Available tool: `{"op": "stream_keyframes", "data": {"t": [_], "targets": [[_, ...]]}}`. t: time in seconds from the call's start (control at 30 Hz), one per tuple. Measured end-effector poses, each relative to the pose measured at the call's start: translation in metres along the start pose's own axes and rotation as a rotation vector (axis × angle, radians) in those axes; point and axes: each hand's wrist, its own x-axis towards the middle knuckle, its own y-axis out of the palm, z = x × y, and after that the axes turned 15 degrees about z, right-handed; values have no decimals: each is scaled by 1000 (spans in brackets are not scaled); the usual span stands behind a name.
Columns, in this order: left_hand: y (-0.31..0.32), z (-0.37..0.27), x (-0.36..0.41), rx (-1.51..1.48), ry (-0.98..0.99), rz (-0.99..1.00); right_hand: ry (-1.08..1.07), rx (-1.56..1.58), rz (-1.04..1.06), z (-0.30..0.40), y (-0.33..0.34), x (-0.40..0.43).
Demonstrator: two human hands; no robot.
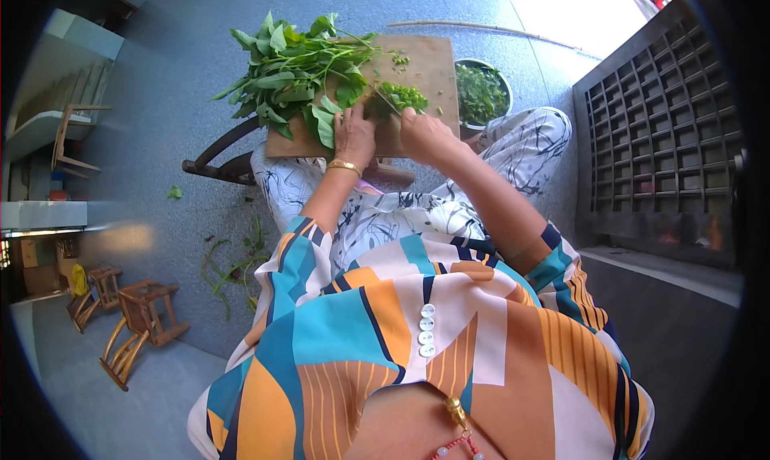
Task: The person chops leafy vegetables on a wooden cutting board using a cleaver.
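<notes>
A wooden board [430, 60] lies in front of me above my knees. My right hand [427, 136] is closed around a knife [388, 101], its blade angled up and to the left over the board. My left hand [356, 135], with a gold bangle at the wrist, presses on leafy green stems just left of the blade; its fingertips are partly hidden. A large heap of leafy greens [283, 69] covers the board's left side and hangs over its edge. Chopped green pieces [404, 96] lie right of the blade, with smaller bits scattered farther back.
Right of the board, a round basin [510, 93] holds cut greens. A curved wooden chair part [225, 144] shows at left. Discarded stems [225, 273] lie on the floor, and a thin stick [481, 25] lies beyond the board. Small wooden chairs [144, 315] are at lower left, a lattice door [662, 123] at right.
</notes>
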Motion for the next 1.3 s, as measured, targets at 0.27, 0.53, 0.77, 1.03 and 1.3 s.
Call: {"op": "stream_keyframes", "data": {"t": [0.27,0.53,0.77,1.03,1.3], "targets": [[4,-2,-5,-55,96,-127,-61,165,-185,-9,16,15],[-3,-7,7,-338,70,-143,-195,207,-280,-42,16,1],[-9,-6,7,-158,71,-43,-97,130,-114,-30,16,-18],[-4,4,-17,80,110,-98,-63,25,-76,-8,9,-4],[2,5,-17,33,198,-163,2,220,-95,-22,6,9]]}}
